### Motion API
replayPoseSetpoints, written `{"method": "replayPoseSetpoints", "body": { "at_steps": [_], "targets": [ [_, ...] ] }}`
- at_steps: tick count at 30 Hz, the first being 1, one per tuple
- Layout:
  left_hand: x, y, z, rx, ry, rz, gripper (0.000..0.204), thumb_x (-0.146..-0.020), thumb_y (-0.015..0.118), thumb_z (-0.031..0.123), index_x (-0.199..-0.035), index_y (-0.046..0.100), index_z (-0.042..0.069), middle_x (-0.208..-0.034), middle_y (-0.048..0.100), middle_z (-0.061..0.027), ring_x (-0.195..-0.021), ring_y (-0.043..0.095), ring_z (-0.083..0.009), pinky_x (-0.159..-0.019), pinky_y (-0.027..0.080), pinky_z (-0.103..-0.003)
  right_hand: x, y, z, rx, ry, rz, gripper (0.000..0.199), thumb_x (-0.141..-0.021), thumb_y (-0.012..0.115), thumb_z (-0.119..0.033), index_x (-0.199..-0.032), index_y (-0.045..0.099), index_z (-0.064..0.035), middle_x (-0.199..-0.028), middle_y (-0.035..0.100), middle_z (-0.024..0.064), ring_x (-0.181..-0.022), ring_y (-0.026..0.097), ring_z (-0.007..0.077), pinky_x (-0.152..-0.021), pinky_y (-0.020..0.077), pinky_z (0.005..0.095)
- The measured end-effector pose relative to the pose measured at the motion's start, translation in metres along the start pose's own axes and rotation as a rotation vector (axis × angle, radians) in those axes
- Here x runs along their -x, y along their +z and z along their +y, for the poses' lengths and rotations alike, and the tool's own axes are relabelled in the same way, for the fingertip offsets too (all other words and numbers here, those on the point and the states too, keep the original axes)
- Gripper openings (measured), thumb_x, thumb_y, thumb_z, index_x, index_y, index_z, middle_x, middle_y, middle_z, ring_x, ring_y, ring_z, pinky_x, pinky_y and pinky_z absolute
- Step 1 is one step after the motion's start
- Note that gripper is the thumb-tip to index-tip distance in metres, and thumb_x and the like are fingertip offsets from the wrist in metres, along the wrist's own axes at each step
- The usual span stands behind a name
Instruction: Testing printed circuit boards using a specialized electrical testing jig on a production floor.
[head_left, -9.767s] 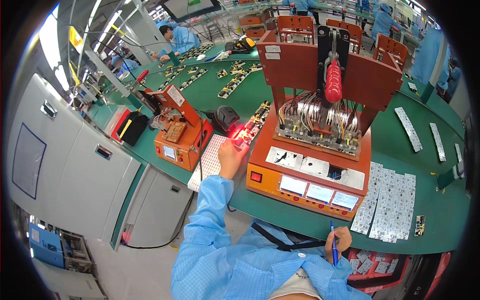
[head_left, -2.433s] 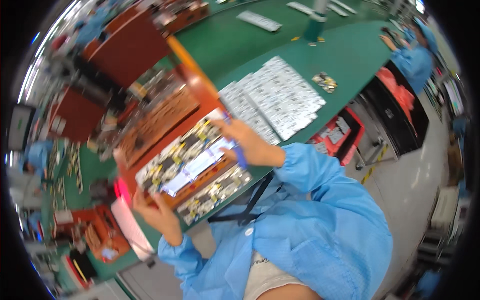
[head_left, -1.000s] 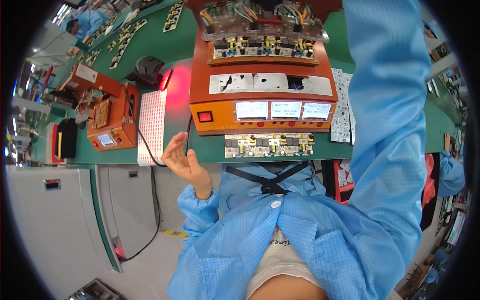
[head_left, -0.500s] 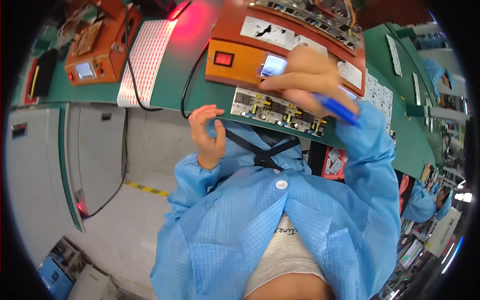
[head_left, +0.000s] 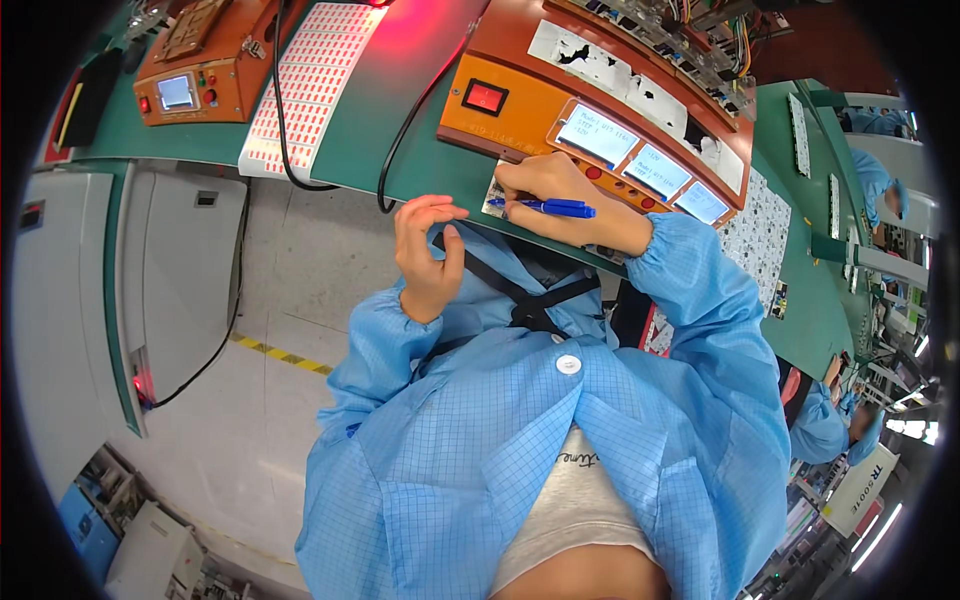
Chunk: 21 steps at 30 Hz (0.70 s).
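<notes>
My right hand (head_left: 548, 190) is closed around a blue pen (head_left: 572, 208), whose tip end points left over the circuit board (head_left: 494, 196). That board lies at the bench's front edge and is mostly covered by my hand and wrist. Whether the tip touches it I cannot make out. My left hand (head_left: 428, 262) is raised just off the front edge of the bench, left of the board, its fingers apart and holding nothing. Right behind my right hand stands an orange test box (head_left: 520, 118) with a red switch and several lit displays.
A second orange box (head_left: 205, 90) stands at the far left beside a sheet of red-marked labels (head_left: 315, 80). A black cable (head_left: 398, 150) hangs over the green bench (head_left: 365, 150). More circuit boards (head_left: 752, 232) lie right of the test box. Other people work at the right.
My right hand has come down and left from in front of the displays to the left end of the board, the pen still in it. My left hand stays raised and open.
</notes>
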<state>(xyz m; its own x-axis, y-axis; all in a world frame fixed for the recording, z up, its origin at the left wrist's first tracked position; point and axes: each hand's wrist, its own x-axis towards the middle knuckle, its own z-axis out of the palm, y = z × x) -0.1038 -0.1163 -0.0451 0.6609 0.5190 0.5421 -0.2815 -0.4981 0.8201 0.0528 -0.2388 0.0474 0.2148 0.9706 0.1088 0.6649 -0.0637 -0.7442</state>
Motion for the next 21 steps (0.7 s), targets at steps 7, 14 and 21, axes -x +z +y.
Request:
{"method": "replayPoseSetpoints", "body": {
  "at_steps": [7, 14, 21],
  "targets": [
    [-0.002, -0.001, 0.001, 0.008, 0.002, -0.005, 0.020, -0.073, 0.053, -0.006, -0.092, 0.054, 0.003, -0.090, 0.066, -0.0094, -0.096, 0.057, -0.0292, -0.086, 0.043, -0.038, 0.039, -0.024, -0.001, -0.131, 0.185, 0.085, 0.021, -0.075, 0.057, -0.015, -0.069, 0.044, 0.0006, -0.065, 0.052, 0.0121, -0.059, 0.054, 0.0235, -0.057, 0.0412, 0.0332],
    [-0.011, 0.005, 0.005, -0.038, 0.091, -0.053, 0.024, -0.070, 0.054, -0.008, -0.091, 0.055, 0.003, -0.090, 0.066, -0.0083, -0.094, 0.059, -0.0290, -0.085, 0.043, -0.039, 0.071, -0.020, 0.002, -0.112, 0.263, 0.099, 0.019, -0.073, 0.056, -0.012, -0.064, 0.045, 0.0008, -0.059, 0.047, 0.0124, -0.053, 0.050, 0.0243, -0.051, 0.0389, 0.0327],
    [-0.025, 0.016, 0.012, -0.102, 0.251, -0.159, 0.023, -0.068, 0.058, -0.006, -0.088, 0.057, 0.004, -0.093, 0.065, -0.0086, -0.095, 0.059, -0.0299, -0.084, 0.043, -0.039, 0.074, -0.018, 0.003, -0.009, 0.178, 0.099, 0.018, -0.071, 0.057, -0.011, -0.064, 0.045, 0.0013, -0.060, 0.048, 0.0138, -0.055, 0.051, 0.0255, -0.052, 0.0393, 0.0340]
  ]
}}
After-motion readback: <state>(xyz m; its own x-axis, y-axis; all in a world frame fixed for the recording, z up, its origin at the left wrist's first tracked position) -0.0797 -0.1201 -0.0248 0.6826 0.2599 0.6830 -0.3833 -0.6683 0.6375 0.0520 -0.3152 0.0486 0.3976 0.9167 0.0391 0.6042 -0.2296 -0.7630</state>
